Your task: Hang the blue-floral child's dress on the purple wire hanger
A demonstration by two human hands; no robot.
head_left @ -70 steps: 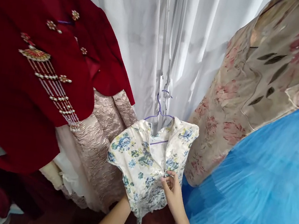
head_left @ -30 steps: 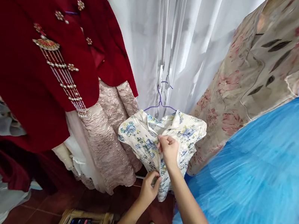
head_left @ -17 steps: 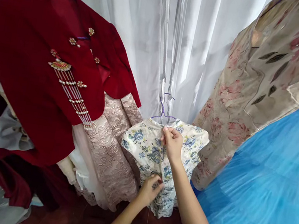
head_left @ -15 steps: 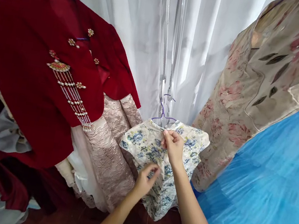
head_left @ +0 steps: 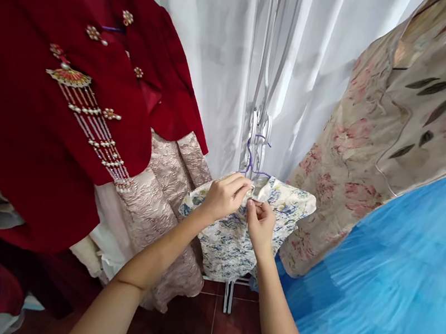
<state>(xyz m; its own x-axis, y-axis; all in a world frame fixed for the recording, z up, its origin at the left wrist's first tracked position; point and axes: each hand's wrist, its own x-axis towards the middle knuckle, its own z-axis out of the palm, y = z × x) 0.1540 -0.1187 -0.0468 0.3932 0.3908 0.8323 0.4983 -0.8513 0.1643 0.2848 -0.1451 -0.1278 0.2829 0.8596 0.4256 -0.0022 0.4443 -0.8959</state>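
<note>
White curtain (head_left: pixel 218 59); before it a floral blouse (head_left: pixel 227 249), hanging. Left hand (head_left: pixel 223 195) and right hand (head_left: pixel 260 228) close together at its neckline, thumb and fingertips of each pinched together, apparently on cloth, partly hidden. Neckline just under the lower edge of the purple hanger (head_left: pixel 251 166).

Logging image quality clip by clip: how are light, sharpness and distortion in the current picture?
Head view: the white curtain is brightest, the red floor dim. Head view: the left hand and right hand have readable outlines, but the floral blouse looks smeared below them. Head view: the blue tulle skirt looks soft and stretched toward the right edge, perhaps from a wide lens.
</note>
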